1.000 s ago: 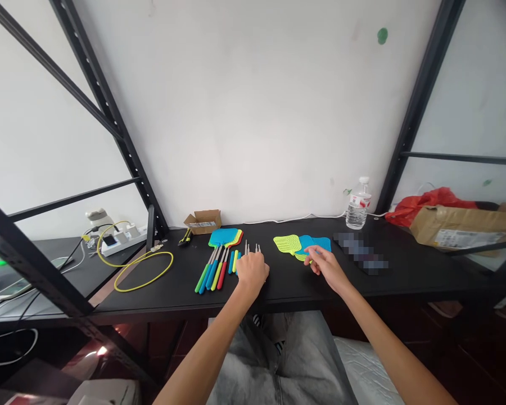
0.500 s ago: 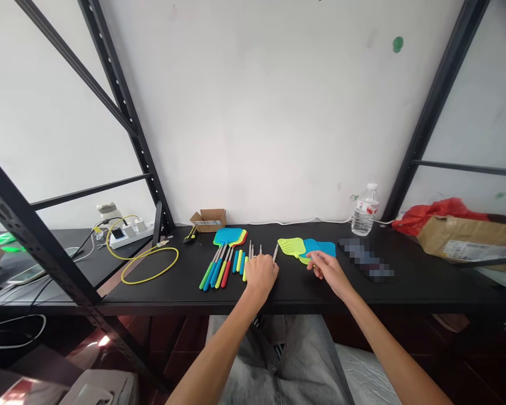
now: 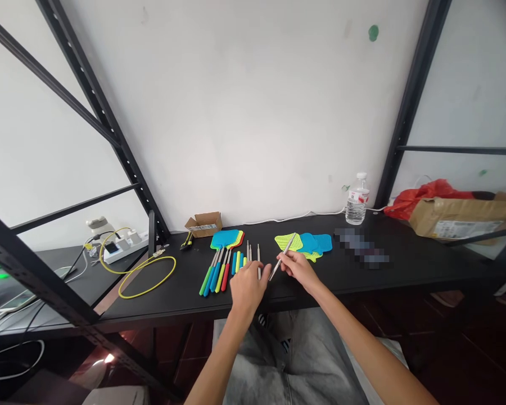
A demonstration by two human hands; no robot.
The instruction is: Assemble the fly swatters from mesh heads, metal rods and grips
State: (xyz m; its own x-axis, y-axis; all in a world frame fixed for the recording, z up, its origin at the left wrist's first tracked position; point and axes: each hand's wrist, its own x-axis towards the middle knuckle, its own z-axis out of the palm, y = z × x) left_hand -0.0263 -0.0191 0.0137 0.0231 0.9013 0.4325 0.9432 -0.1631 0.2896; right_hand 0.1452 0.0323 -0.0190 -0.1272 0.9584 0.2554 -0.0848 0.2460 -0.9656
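Note:
My right hand (image 3: 300, 270) pinches a slim silver metal rod (image 3: 283, 254), which slants up over the fly swatter heads. My left hand (image 3: 249, 287) is just left of it, palm down, thumb apart from the fingers, with nothing seen in its grip. Several more metal rods (image 3: 258, 254) lie beyond the left hand, partly hidden by it. Loose blue and yellow handle grips (image 3: 238, 262) lie beside them. Further left rest several assembled fly swatters (image 3: 217, 272) with coloured grips. A yellow mesh swatter head (image 3: 284, 242) and blue mesh heads (image 3: 320, 242) overlap on the right.
A small open cardboard box (image 3: 203, 224) stands near the wall. On the left are a looped yellow cable (image 3: 147, 293) and a white power strip (image 3: 129, 246). To the right stand a water bottle (image 3: 357, 201) and a larger carton (image 3: 459, 219). Black shelf posts flank the table.
My right hand has moved left and now holds the metal rod that was beside my left hand. The left hand has let go of that rod and drawn slightly nearer. The view has shifted.

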